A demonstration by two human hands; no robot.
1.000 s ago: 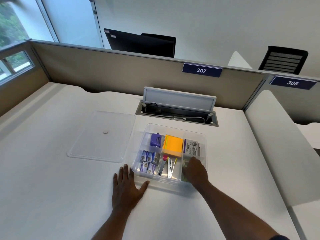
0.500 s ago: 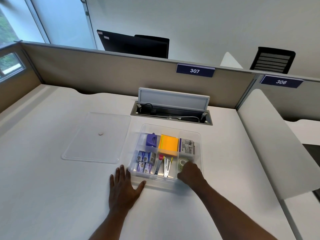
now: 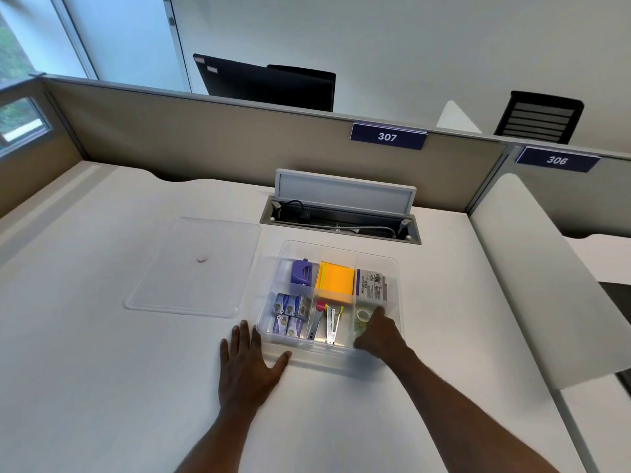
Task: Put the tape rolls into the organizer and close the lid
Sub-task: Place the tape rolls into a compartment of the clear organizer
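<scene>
The clear plastic organizer (image 3: pixel 396 268) sits open on the white desk, divided into compartments. Clear tape rolls (image 3: pixel 363 315) lie in its front right compartment. My right hand (image 3: pixel 377 331) reaches into that compartment, with curled fingers resting on the rolls; its grip is hidden. My left hand (image 3: pixel 247 361) lies flat on the desk, fingers spread, at the organizer's front left corner, thumb against the wall. The clear lid (image 3: pixel 194 264) lies flat on the desk to the left of the organizer.
Other compartments hold a purple sharpener (image 3: pixel 301 272), orange sticky notes (image 3: pixel 335 279), a labelled box (image 3: pixel 372 285), small staple boxes (image 3: pixel 288 314) and metal tools (image 3: pixel 329 324). An open cable tray (image 3: pixel 341 225) lies behind the organizer, and a side panel (image 3: pixel 532 274) stands to the right.
My right hand has drawn back toward me inside the front right compartment, uncovering the tape rolls. My left hand has stayed flat at the organizer's corner. The view has shifted slightly.
</scene>
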